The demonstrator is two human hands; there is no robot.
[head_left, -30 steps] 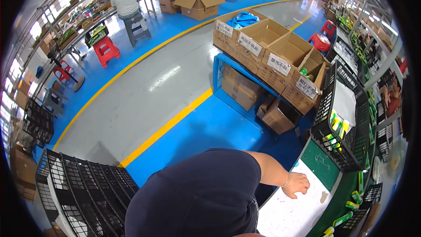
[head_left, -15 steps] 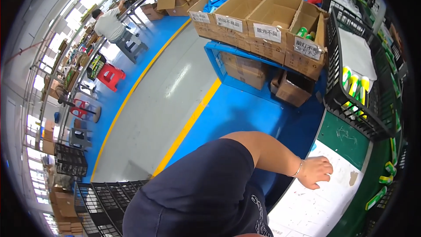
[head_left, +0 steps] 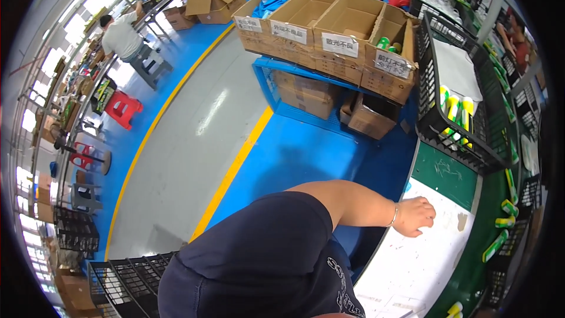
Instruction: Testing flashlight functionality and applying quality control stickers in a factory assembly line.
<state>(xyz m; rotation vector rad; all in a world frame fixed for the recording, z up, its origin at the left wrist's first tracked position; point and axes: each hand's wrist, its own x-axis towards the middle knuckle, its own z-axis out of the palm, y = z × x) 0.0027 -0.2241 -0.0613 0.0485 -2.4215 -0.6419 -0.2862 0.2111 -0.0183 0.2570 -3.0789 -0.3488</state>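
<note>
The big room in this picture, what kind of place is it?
It looks like a factory workshop, probably. You can see a black crate with green-and-yellow items in it, a row of open cardboard boxes with paper labels, and a yellow line along the floor.

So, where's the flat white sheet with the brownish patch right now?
The flat white sheet lies at the lower right of the head view, under the person's bare left hand, beside the dark green surface.
</note>
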